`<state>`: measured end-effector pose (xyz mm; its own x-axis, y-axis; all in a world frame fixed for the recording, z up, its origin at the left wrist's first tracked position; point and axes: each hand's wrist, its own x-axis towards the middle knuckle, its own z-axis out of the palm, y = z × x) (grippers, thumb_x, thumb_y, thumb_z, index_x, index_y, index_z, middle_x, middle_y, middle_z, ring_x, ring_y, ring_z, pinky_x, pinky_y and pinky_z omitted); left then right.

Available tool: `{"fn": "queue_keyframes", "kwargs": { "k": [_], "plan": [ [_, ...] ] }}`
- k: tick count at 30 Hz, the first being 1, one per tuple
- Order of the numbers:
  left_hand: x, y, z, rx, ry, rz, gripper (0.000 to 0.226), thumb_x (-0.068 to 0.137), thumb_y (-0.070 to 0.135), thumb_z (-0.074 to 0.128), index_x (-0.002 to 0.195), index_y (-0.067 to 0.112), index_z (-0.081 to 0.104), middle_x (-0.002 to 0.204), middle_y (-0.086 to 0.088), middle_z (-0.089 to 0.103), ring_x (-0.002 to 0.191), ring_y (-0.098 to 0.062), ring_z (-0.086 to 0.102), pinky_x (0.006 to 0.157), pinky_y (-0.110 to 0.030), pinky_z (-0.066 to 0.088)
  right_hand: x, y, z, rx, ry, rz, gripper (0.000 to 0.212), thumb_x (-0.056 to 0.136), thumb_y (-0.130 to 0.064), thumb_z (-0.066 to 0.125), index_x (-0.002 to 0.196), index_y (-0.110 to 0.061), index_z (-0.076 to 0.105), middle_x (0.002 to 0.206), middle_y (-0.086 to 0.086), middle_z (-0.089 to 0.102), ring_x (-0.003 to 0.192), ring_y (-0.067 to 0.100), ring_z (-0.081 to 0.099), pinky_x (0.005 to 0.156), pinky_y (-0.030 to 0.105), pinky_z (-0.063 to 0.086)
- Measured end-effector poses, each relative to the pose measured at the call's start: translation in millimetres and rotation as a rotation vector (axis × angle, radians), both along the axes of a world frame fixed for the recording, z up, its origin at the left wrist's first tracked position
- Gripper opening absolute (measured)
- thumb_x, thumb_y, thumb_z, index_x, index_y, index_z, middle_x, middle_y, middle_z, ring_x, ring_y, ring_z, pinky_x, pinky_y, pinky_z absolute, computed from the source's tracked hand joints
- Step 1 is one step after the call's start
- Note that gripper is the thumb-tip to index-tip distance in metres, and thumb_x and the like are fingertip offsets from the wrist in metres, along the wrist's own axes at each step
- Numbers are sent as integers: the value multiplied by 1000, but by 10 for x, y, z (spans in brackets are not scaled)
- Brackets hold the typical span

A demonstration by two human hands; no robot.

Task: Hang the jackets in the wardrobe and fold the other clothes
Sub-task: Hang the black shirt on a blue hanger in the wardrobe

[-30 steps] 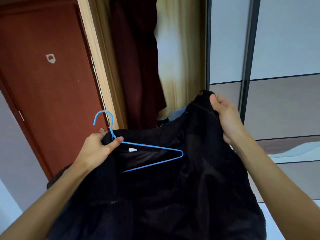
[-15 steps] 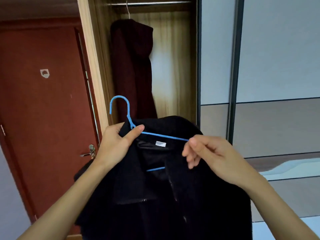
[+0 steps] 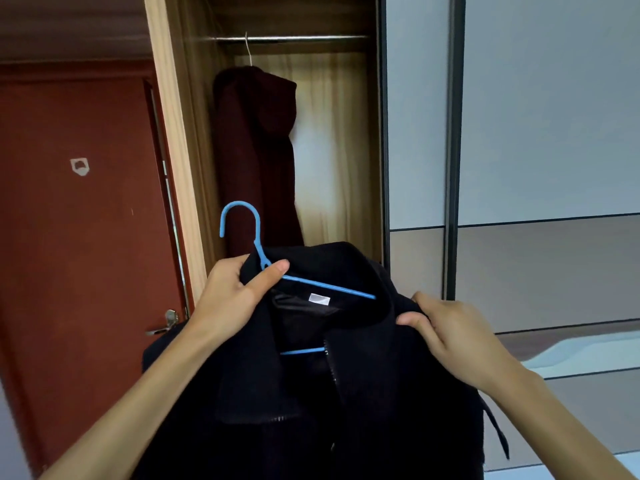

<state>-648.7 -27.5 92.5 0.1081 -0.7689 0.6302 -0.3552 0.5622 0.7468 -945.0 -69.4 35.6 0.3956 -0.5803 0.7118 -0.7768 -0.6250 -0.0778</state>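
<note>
Both hands grip black jacket (image 3: 363, 393) on blue hanger (image 3: 258, 247): left hand (image 3: 232, 296), right hand (image 3: 453, 337).

I see bare rail (image 3: 311, 38) right of the maroon coat (image 3: 254, 157); the sliding door (image 3: 415, 133) closes off everything farther right.

— What does the left hand (image 3: 235, 296) hold?
— The neck of a blue hanger (image 3: 258, 244) and the collar of a black jacket (image 3: 346, 410), with the thumb pressed across both. The hook rises just above that hand.
— And the right hand (image 3: 453, 337)?
— It pinches the jacket's other shoulder. Beyond both hands a dark red coat (image 3: 256, 150) hangs from the wardrobe rail (image 3: 294, 38). A red door (image 3: 79, 220) stands left of the left hand.
</note>
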Motion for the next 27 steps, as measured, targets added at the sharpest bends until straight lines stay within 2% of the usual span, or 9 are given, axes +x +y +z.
{"fn": "queue_keyframes", "kwargs": {
  "k": [6,9,13,15,17,19,21,24,27],
  "plan": [
    [-409,-6,-3,8,-267,-99,26,93,35,66,73,20,69,68,2,68,64,-14,63,63,-29,49,346,13,141,56,130,167,72,90,-73,2,87,-20,51,54,-15,34,49,13,48,48,25,30],
    [-574,-72,-13,-3,-331,-97,26,93,42,65,71,29,68,67,7,67,63,-7,61,64,-26,49,391,-11,181,225,0,326,54,92,-66,23,75,-21,46,57,-8,46,52,12,47,53,25,37],
    [-402,-243,4,-8,-441,-1,39,79,58,72,111,36,68,84,6,73,80,-11,70,80,-35,56,119,-128,297,447,-298,362,67,84,-70,45,73,-6,60,56,-6,49,53,7,47,53,19,36],
    [-201,-327,-1,-14,-501,73,66,72,60,75,133,42,55,84,11,70,86,-10,69,86,-32,54,-70,-235,361,545,-429,315,86,78,-79,48,82,6,59,61,10,52,55,17,50,56,25,37],
    [-40,-399,-50,-70,-548,80,59,78,59,72,133,43,57,97,15,70,100,-7,67,93,-32,52,-189,-305,433,645,-487,325,94,73,-84,52,93,7,61,80,30,66,68,34,66,67,33,46],
    [70,-482,-94,-109,-565,88,51,82,65,64,126,39,64,114,16,65,114,-9,62,101,-33,48,-221,-311,541,745,-520,366,85,79,-77,57,100,5,67,96,30,69,89,44,69,86,45,55],
    [148,-596,-94,-91,-589,165,57,83,75,54,120,34,70,119,17,61,118,-10,58,104,-38,45,-204,-284,642,834,-552,405,63,85,-61,57,97,-2,75,93,14,77,91,27,74,98,46,52],
    [128,-820,-36,-67,-601,387,70,81,85,38,116,34,70,118,18,55,119,-7,51,105,-34,42,-201,-313,757,964,-689,422,52,82,-55,63,93,-7,79,95,13,77,92,28,74,100,46,51],
    [-106,-1022,58,-12,-444,695,53,84,75,50,108,31,66,107,6,56,104,-16,57,87,-35,50,-171,-384,924,977,-849,381,49,82,-50,67,89,-3,79,97,17,76,94,35,73,99,50,51]
  ]
}}
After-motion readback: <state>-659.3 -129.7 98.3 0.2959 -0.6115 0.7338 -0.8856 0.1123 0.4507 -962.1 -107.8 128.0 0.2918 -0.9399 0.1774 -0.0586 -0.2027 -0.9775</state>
